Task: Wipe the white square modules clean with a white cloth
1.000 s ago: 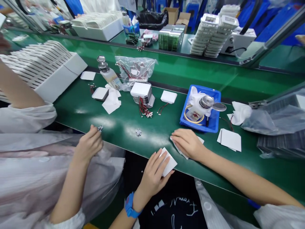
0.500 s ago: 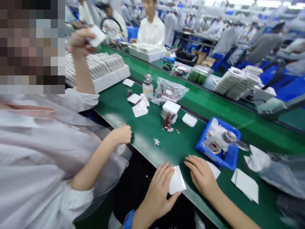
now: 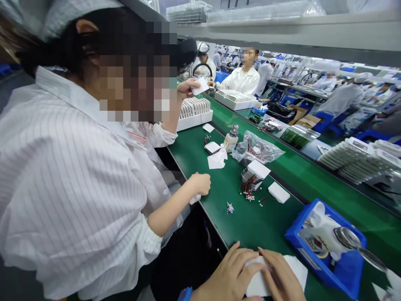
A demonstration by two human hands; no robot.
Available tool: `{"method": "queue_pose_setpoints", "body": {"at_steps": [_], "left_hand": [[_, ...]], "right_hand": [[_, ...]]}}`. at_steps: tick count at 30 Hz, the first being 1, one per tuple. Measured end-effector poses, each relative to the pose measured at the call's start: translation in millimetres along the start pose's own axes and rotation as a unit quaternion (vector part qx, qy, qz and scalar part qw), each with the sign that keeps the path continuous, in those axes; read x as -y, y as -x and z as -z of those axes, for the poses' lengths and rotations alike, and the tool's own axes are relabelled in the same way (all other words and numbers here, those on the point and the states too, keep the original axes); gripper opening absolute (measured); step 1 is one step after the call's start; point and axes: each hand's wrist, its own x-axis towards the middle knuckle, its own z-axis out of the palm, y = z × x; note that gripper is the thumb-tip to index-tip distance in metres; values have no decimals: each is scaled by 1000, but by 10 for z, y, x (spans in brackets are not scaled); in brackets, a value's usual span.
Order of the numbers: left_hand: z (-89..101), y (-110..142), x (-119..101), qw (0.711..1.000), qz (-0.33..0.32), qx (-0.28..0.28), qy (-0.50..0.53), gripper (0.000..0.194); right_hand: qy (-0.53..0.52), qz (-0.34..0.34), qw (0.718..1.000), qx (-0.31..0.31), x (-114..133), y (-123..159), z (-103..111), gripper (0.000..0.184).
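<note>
My left hand (image 3: 230, 271) grips a flat white battery pack (image 3: 257, 279) at the table's front edge. A small white connector (image 3: 218, 250) shows beyond the left fingers, likely on the pack's lead. My right hand (image 3: 282, 278) is against the pack's right side, its fingers bent onto it and meeting the left fingertips. The fingers cover part of the pack. Behind my right hand, a white sheet (image 3: 297, 269) lies on the green table (image 3: 250, 225).
A blue bin (image 3: 343, 278) at right holds a metal-topped bottle (image 3: 326, 239) and tissues. Farther off are a pile of small white connectors (image 3: 230, 207), stacked wired packs (image 3: 257, 169), another pack (image 3: 278, 192) and a clear bag (image 3: 266, 150). A co-worker (image 3: 94, 167) sits close at left.
My right hand has moved from the table beside the white sheet onto the pack in my left hand. The view has swung left, showing more of the co-worker, who still holds up a white piece.
</note>
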Motion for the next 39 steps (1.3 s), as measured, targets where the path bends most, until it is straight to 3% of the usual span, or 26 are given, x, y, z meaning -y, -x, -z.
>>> {"method": "queue_pose_setpoints", "body": {"at_steps": [6,11,13,17,22,26,30,35,39], "left_hand": [[-57,-43,-3,999,-18,-27,-32,49],[73,-81,24,997,60,-40,3,51],[116,-87,36,994,90,-54,15,56],[145,-87,35,989,117,-88,29,64],[150,-68,8,987,131,-88,40,66],[131,-56,-9,992,96,-67,48,64],[132,-66,-23,1000,-10,-16,6,50],[233,-95,-21,996,-56,57,-44,45],[235,-88,-27,996,-62,35,-52,44]], "right_hand": [[9,-22,999,-21,-94,46,2,28],[27,-51,998,0,-223,49,31,30],[38,-63,997,-26,-280,63,65,26],[100,-80,980,-152,-318,110,122,16],[64,-12,987,-150,-185,158,125,14],[28,27,990,-139,-67,173,117,19],[26,74,990,-114,-6,136,70,11],[49,43,993,-101,-33,117,18,22],[42,36,997,-47,-100,191,9,23]]}}
